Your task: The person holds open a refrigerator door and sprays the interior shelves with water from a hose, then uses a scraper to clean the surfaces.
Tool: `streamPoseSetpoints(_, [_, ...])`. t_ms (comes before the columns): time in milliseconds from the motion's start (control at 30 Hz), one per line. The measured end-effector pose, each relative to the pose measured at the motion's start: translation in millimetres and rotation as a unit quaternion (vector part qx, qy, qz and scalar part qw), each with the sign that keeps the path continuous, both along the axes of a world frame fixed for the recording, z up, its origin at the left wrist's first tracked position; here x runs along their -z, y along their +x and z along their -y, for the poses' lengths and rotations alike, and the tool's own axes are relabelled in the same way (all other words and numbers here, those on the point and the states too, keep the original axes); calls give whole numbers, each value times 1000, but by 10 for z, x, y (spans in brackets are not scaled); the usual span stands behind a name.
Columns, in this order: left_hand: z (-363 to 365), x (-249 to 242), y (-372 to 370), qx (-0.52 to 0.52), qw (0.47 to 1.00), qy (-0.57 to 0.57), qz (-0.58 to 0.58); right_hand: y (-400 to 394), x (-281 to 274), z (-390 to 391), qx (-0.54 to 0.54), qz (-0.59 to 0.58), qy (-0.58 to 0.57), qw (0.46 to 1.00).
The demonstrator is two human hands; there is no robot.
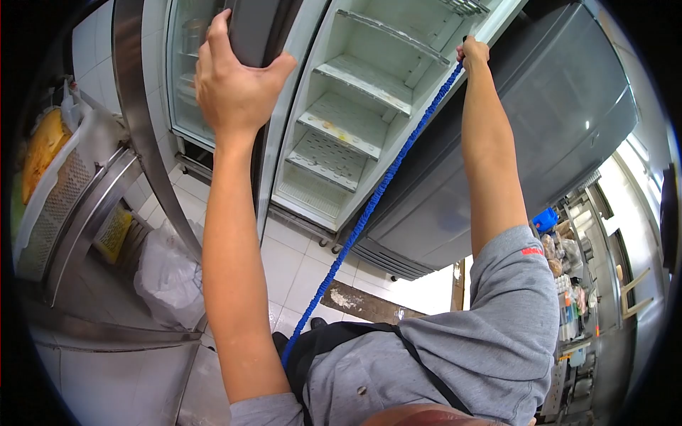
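Observation:
My left hand [238, 89] grips the dark edge of an open refrigerator door [259, 32], thumb on one side and fingers on the other. At the upper right, my right hand [474, 53] is closed around the black end of a blue crinkled hose [387, 174]. The hose runs taut down and left to my waist. Between my hands stands the open refrigerator [341, 131], with several white shelves [366, 85] inside. Some yellowish spots mark a middle shelf. My right hand is near the cabinet's right side; its fingertips are partly hidden.
A large grey appliance [497, 142] stands right of the refrigerator. On the left are a white basket [60, 192] and a white plastic bag [170, 277] by metal rails. A dark floor strip [362, 302] crosses the tiles. Loaded shelving [568, 284] lines the far right.

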State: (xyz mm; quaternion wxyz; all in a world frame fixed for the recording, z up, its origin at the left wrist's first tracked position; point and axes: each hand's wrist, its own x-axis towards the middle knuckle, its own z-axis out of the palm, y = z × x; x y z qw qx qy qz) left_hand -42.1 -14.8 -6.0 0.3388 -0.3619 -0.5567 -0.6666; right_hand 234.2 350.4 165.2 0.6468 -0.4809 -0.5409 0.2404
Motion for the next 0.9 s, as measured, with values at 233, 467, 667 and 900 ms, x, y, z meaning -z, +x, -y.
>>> streamPoseSetpoints(233, [-62, 18, -39, 12, 1000, 27, -3, 87, 112, -32, 71, 117, -63, 989])
streamPoseSetpoints(467, [-29, -5, -22, 9, 1000, 18, -2, 73, 221, 163, 78, 186, -20, 979])
streamPoseSetpoints(667, [7, -23, -12, 37, 999, 7, 7, -73, 224, 150, 22, 330, 70, 941])
streamPoseSetpoints(900, [34, -23, 19, 51, 998, -10, 30, -162, 283, 403, -23, 380, 89, 920])
